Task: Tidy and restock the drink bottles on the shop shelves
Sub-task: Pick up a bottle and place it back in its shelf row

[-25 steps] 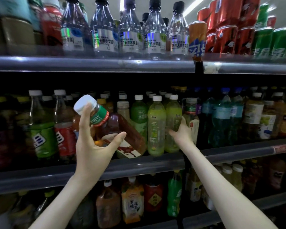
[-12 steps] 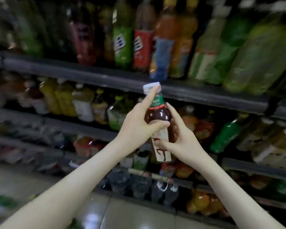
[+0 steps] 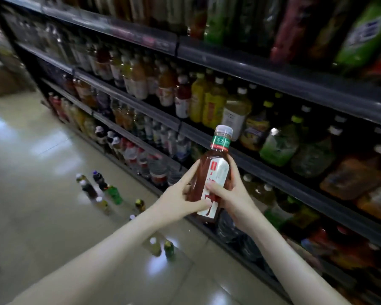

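Note:
A brown tea bottle with a white cap, a green neck band and a white-and-red label stands upright in front of the shelves, held in both hands. My left hand grips its lower left side, thumb across the front. From the right, my right hand wraps the label, its fingers curled round the bottle. Dark shelves packed with drink bottles run from the upper left to the lower right behind it.
Several loose bottles stand on the glossy tiled floor to the left of the shelf base, and two more stand under my left forearm. The aisle floor stretches away to the left.
The view has swung down and to the left, from the upper shelves to the lower ones and the floor. My right hand left the green bottle and joined the left hand on the tea bottle.

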Tool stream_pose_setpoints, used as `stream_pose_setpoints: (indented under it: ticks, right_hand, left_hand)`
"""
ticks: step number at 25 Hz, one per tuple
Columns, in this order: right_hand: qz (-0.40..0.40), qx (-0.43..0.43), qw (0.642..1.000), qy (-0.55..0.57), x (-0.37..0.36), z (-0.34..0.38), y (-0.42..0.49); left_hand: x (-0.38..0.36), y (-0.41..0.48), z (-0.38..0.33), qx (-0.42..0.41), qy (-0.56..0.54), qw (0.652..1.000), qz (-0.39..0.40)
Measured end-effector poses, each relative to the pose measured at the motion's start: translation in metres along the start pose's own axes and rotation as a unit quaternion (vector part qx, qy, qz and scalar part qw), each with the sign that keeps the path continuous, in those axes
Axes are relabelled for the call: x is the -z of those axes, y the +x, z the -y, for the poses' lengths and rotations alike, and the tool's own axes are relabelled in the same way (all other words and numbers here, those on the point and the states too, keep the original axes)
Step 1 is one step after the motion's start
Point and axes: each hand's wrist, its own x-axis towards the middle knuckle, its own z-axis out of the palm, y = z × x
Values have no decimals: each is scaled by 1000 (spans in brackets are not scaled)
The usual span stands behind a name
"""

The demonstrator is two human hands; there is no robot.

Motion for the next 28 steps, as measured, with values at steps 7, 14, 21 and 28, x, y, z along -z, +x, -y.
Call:
stream_pose_setpoints:
  ticks: [7, 14, 21, 28]
  right_hand:
    - [-52, -75, 992, -87, -192, 4, 151]
    - [-135, 4, 982, -134, -281, 48, 280]
    - [-212, 141, 955, -152, -332, 101, 427]
    - [-286, 228, 922, -124, -374, 147, 512]
  left_hand:
    - [232, 11, 21, -5, 147, 989, -31]
    - [407, 90, 11, -50, 181, 981, -56]
    - [547, 199, -2, -106, 253, 953, -127]
    - [644, 283, -32, -210, 275, 929, -134]
